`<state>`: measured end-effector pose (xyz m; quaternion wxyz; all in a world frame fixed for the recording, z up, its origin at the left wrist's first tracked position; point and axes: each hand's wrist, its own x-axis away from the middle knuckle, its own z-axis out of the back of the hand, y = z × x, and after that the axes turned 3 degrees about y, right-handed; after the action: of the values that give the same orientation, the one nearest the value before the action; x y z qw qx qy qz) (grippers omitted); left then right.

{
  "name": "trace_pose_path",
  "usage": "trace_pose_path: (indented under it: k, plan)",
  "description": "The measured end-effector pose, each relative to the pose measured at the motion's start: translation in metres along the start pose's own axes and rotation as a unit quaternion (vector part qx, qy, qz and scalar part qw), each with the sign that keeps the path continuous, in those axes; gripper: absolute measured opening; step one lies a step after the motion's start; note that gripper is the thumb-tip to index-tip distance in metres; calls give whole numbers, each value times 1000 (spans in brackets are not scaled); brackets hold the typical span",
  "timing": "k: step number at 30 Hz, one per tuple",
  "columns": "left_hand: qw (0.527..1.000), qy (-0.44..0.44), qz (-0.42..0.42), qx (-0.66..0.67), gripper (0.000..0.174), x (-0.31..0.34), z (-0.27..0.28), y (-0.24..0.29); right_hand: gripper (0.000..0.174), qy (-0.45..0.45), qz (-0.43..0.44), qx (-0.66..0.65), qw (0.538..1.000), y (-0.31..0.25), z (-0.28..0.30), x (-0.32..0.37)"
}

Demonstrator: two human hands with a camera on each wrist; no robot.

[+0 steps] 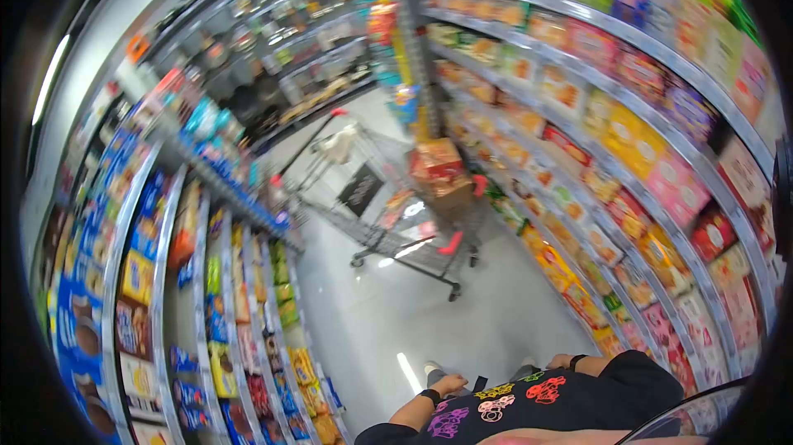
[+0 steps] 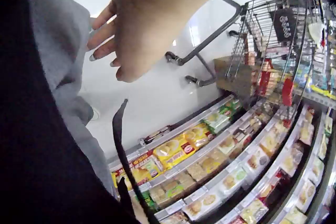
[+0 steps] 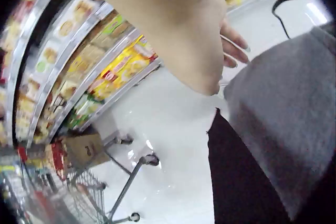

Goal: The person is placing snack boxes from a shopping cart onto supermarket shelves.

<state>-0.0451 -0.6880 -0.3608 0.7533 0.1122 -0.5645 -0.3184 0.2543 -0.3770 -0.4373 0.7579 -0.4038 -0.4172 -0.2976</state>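
Note:
At the bottom of the head view, the left hand [image 1: 449,384] hangs by the body with nothing in it. In the left wrist view the left hand [image 2: 126,45] has its fingers loosely extended beside grey trousers. The right hand [image 1: 562,362] hangs at the other side, empty. In the right wrist view the right hand [image 3: 226,50] shows relaxed, slightly bent fingers next to the trousers. A shopping cart [image 1: 384,226] stands ahead in the aisle, touched by neither hand, with a cardboard box [image 1: 450,197] at its right end.
Shelves of packaged snacks [image 1: 636,139] line the right side. More shelves of packets [image 1: 219,362] run along the left, and racks of goods [image 1: 289,49] stand at the back. The pale shiny floor [image 1: 363,305] lies between the shelves.

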Motion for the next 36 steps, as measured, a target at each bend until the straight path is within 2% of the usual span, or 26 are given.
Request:
trace_pose_path:
  k: [1,2,3,4,5,6,7,8,9,11,12,13,16,17,19,20,23,24,26,28,30,31,32,33,35,36]
  plan:
    - [1000,5,-5,20,44,7,7,-15,35,35,82,188,978,-34,21,-16]
    - [995,48,-51,66,37,-3,11,-40,35,69,160,370,913,-67,46,-32]
    - [979,182,-84,41,35,4,13,-70,30,73,209,443,869,-99,55,-51]
    - [970,202,-63,117,34,19,26,-84,28,99,210,475,849,-134,70,-73]
    - [965,226,-22,133,35,22,38,-108,25,171,169,325,915,-128,70,-154]
    - [955,213,68,194,39,43,55,-120,24,128,194,338,912,-192,88,-154]
    - [930,273,96,227,43,55,58,-149,22,119,197,351,907,-280,100,-111]
    - [913,312,135,224,43,75,65,-160,23,109,181,139,967,-334,100,-111]
    - [894,352,176,216,42,96,76,-168,24,92,156,-83,980,-382,98,-112]
    - [836,363,176,372,41,130,88,-172,27,101,250,-121,955,-483,89,-54]
    - [797,364,172,450,40,139,90,-175,29,84,266,-96,955,-519,85,-43]
    - [780,379,169,468,40,144,90,-185,30,67,281,-70,955,-547,78,-37]
    - [744,395,181,508,42,144,76,-203,32,-41,266,-2,963,-579,63,-56]
    - [753,340,192,530,41,142,70,-209,33,-84,253,16,964,-587,59,-67]
    - [765,229,211,563,40,133,63,-225,34,-97,209,68,971,-602,53,-76]
    - [749,195,187,605,44,111,50,-248,34,-102,187,91,973,-609,49,-82]
    - [741,200,150,623,47,129,76,-261,38,-96,199,71,973,-619,51,-117]
    - [757,218,194,585,44,147,103,-251,37,-98,206,64,972,-622,57,-120]
    - [758,296,211,542,41,139,137,-271,35,-100,221,40,969,-644,73,-118]
    - [752,344,224,515,37,134,175,-282,33,-68,286,45,955,-668,97,-115]
    - [745,354,231,516,34,117,216,-275,26,13,395,10,918,-686,124,-110]
    - [765,342,225,498,34,107,241,-269,26,-25,376,-126,918,-697,143,-103]
    - [784,332,217,478,35,97,274,-259,25,-59,357,-262,895,-711,168,-98]
    - [803,321,209,457,35,87,301,-252,24,-36,373,-311,873,-719,196,-101]
    - [885,341,140,282,35,15,345,-283,24,29,406,-399,822,-729,247,-113]
    - [921,270,118,257,34,7,385,-264,23,73,397,-431,807,-732,272,-112]
